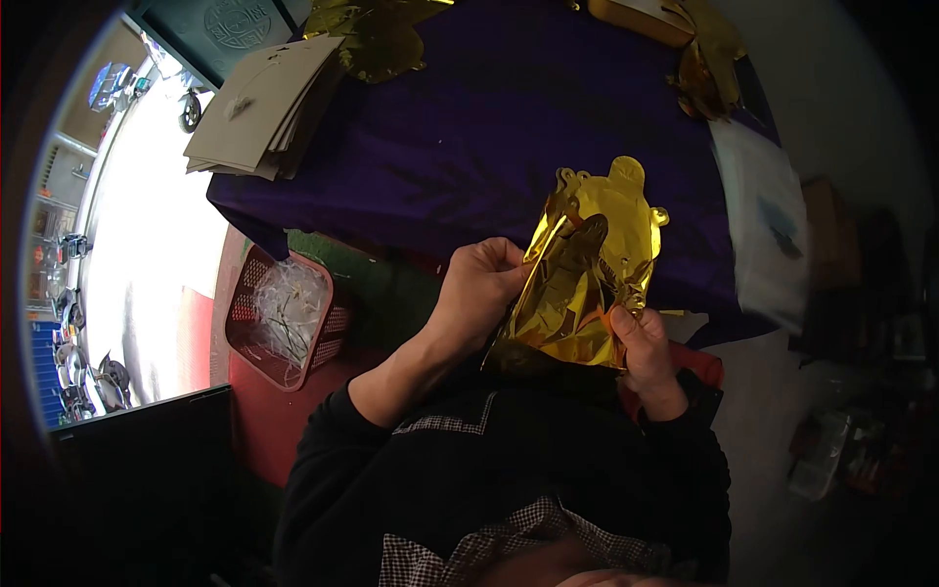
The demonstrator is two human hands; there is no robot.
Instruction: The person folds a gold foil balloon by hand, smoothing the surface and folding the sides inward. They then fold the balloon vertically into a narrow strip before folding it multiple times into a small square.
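Purple cloth (469,147) covered the counter (606,117) in front of you, and off its left edge the floor (147,274) was washed out by bright light, while the room to the right was too dark to make out. A fanned stack of grey-brown cards (264,108) lay on the far left corner of the cloth, with crumpled gold foil (377,39) just beyond it and more gold foil (709,68) at the far right. A pale plastic sheet (763,225) hung over the right edge. Below the near left corner sat a red slotted basket (284,318), holding a tangle of clear wrapping scraps (289,308). You held a gold foil balloon (587,264), flat and creased, up over the near edge of the counter, close to your chest. Your left hand (479,284) had its grip closed on the balloon's left edge, fingers curled round it; your right hand (641,342) pinched the lower right corner between thumb and fingers.
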